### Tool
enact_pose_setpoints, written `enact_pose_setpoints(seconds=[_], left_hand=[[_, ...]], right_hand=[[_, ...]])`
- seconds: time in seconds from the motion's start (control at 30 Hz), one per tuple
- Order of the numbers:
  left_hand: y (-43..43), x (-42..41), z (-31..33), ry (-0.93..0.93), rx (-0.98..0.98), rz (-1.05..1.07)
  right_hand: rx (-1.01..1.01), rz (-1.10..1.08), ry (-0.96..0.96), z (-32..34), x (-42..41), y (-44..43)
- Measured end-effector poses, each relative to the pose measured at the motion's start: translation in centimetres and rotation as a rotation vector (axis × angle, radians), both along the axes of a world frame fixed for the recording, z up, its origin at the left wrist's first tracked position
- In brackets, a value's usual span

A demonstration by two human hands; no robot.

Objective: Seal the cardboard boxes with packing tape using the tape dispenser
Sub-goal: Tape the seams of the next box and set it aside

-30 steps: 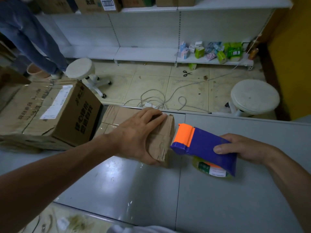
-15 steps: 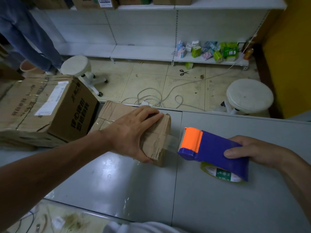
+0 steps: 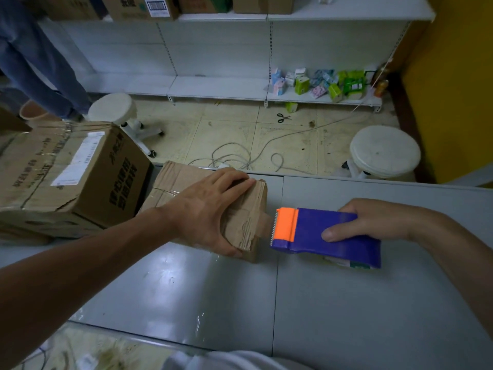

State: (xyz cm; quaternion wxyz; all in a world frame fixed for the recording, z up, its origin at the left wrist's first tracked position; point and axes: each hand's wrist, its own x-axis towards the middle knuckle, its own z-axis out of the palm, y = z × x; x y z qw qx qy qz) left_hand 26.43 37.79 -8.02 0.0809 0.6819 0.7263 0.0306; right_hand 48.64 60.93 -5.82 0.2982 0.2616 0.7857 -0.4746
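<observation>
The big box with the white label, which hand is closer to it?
Left. The left hand holds the small box right beside the big box. The right hand holds the tape dispenser farther off, on the other side of the small box.

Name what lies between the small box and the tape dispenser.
A short stretch of clear tape runs from the small box to the orange toothed edge of the tape dispenser, as the head view shows.
</observation>
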Motion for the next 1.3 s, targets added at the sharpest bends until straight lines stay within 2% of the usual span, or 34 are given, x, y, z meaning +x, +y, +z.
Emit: enact_pose_setpoints(seconds=[0.17,0.27,0.3,0.37,0.43,0.53,0.6,0.73,0.8,0.93,1.1,1.13,1.2,1.23,1.3], left_hand=[[0.0,0.2,0.2,0.019,-0.031,0.003],[0.1,0.2,0.5,0.046,-0.035,-0.023],[-0.1,0.3,0.4,0.055,-0.049,-0.028],[-0.4,0.3,0.8,0.064,-0.041,0.003],[-0.5,0.7,1.1,0.047,-0.090,0.009],[-0.7,2.0,1.4,0.007,-0.071,0.076],[-1.1,3.1,1.2,0.010,-0.022,0.103],[-1.5,3.9,1.0,0.001,0.002,0.140],[-1.5,3.8,0.9,0.009,0.014,0.145],[-2.0,3.9,0.7,-0.018,0.015,0.154],[-2.0,3.7,0.5,-0.016,0.014,0.155],[-1.9,3.7,0.5,-0.016,0.016,0.153],[-1.8,3.6,0.4,-0.016,0.021,0.155],[-1.7,3.5,0.3,-0.020,0.034,0.158],[-1.8,3.5,0.0,-0.038,0.080,0.156]], right_hand=[[0.248,0.123,-0.001,2.6,-3.1,-1.6],[0.726,0.368,-0.091,2.7,-3.1,-2.0],[0.845,0.378,-0.127,2.4,-2.1,-1.2],[0.871,0.236,-0.122,2.6,-0.6,1.2],[0.840,0.028,0.044,2.1,1.3,1.4],[1.000,-0.150,0.204,-1.8,3.3,-1.9],[1.091,-0.198,0.263,-5.3,4.1,-4.7],[1.223,-0.108,0.423,-9.6,5.2,-7.0],[1.244,-0.096,0.459,-10.0,5.0,-7.2],[1.239,-0.055,0.395,-10.0,5.3,-7.3],[1.122,-0.151,0.171,-6.7,4.7,-8.4],[1.134,-0.250,0.232,-5.5,4.3,-9.1],[1.043,-0.572,0.523,-2.7,2.5,-11.6],[0.891,-0.704,0.658,-1.5,1.1,-13.1],[0.547,-0.757,0.787,0.0,-2.8,-15.8]])
